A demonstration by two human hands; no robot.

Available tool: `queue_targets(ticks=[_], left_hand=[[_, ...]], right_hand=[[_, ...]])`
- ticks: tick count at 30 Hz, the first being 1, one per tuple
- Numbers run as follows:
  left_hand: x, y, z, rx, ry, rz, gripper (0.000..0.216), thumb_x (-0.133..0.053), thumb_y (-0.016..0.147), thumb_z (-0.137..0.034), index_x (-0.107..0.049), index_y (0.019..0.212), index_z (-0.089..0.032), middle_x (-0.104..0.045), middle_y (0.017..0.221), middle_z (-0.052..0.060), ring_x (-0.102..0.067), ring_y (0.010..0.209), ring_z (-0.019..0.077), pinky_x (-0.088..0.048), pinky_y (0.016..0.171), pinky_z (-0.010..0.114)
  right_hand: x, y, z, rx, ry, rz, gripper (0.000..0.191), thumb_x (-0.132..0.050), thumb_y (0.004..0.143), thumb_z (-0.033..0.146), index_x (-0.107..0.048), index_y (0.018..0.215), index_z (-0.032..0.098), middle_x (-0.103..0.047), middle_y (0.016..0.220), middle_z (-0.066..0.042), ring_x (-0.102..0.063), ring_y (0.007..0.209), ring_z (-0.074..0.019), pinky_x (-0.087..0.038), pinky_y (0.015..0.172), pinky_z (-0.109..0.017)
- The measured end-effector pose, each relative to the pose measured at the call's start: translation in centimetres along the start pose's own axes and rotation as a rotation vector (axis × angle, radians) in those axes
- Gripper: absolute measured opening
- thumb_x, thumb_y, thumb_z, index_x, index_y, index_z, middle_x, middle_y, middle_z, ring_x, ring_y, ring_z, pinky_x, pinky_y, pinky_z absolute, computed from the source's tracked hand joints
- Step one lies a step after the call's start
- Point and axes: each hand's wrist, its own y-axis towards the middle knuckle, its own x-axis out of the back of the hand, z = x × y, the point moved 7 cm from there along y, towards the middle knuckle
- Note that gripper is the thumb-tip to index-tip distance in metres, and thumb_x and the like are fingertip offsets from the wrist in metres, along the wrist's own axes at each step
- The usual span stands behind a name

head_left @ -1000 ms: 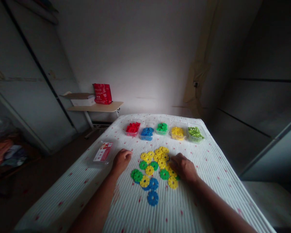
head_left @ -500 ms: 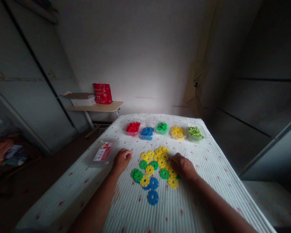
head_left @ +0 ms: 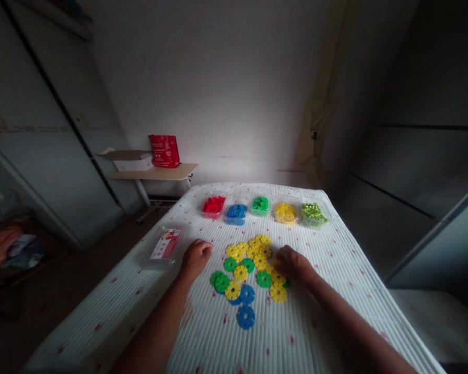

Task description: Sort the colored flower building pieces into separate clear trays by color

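Yellow notched plastic discs [head_left: 241, 273], green discs [head_left: 263, 279], blue discs [head_left: 246, 317], flat, many overlapping, between side edges of a white-clothed table [head_left: 214, 348]

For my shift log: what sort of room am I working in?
Probably a room in a home: a speckled white cloth is spread in front, a red bag stands on a small side table, and loose fabric lies heaped at far left.

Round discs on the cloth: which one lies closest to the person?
The blue disc at the bottom of the spread; the other visible discs, including the remaining blue ones, lie farther up the cloth.
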Motion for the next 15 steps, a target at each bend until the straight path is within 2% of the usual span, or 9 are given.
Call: queue_targets(ticks=[3,6,8,10,12,15], left_hand=[[0.0,0.0,0.0,0.001,-0.008,0.0,0.019,-0.049,0.07,-0.014,-0.067,0.076,-0.017,-0.063,0.081,0.004,-0.058,0.08,0.0148,-0.046,0.075,0.026],[0.0,0.0,0.1,0.003,-0.022,-0.001,0.019,-0.049,0.07,-0.014,-0.067,0.076,-0.017,-0.064,0.081,0.004,-0.058,0.079,0.0149,-0.046,0.075,0.026],[-0.1,0.0,0.3,0.009,-0.025,0.002,0.019,-0.049,0.071,-0.013,-0.067,0.076,-0.017,-0.063,0.08,0.004,-0.058,0.079,0.0146,-0.046,0.075,0.026],[-0.2,0.0,0.3,0.01,-0.019,0.004,0.018,-0.049,0.071,-0.013,-0.066,0.076,-0.017,-0.063,0.081,0.003,-0.058,0.08,0.0143,-0.046,0.076,0.026],[-0.2,0.0,0.3,0.0,-0.01,0.002,0.018,-0.049,0.071,-0.012,-0.066,0.076,-0.017,-0.063,0.081,0.003,-0.058,0.08,0.0142,-0.046,0.077,0.026],[-0.2,0.0,0.3,-0.007,0.001,0.001,0.018,-0.049,0.072,-0.012,-0.066,0.076,-0.017,-0.063,0.081,0.003,-0.058,0.081,0.0143,-0.045,0.077,0.025]], right_hand=[[1.1,-0.2,-0.9,-0.117,0.146,-0.069,0.004,-0.054,0.072,0.022,-0.052,0.072,0.018,-0.054,0.068,0.001,-0.047,0.059,-0.0094,-0.033,0.053,-0.02],[2.4,-0.5,-2.1,-0.207,0.477,-0.109,0.01,-0.054,0.071,0.027,-0.048,0.069,0.019,-0.05,0.061,0.003,-0.044,0.056,-0.0093,-0.034,0.05,-0.02],[2.3,-0.7,-2.1,-0.197,0.744,-0.008,0.018,-0.057,0.068,0.034,-0.048,0.072,0.019,-0.051,0.062,0.003,-0.044,0.053,-0.0088,-0.036,0.049,-0.021],[1.8,-1.1,-1.5,-0.154,0.917,0.153,0.028,-0.063,0.063,0.037,-0.051,0.08,0.018,-0.053,0.064,0.003,-0.044,0.051,-0.0083,-0.038,0.048,-0.022],[1.3,-1.6,-0.5,-0.103,0.932,0.278,0.037,-0.067,0.059,0.035,-0.055,0.089,0.017,-0.054,0.065,0.003,-0.045,0.051,-0.0083,-0.038,0.048,-0.022],[0.8,-2.1,0.7,-0.048,0.733,0.314,0.034,-0.066,0.06,0.03,-0.061,0.092,0.018,-0.057,0.065,0.003,-0.05,0.057,-0.0104,-0.041,0.052,-0.022]])
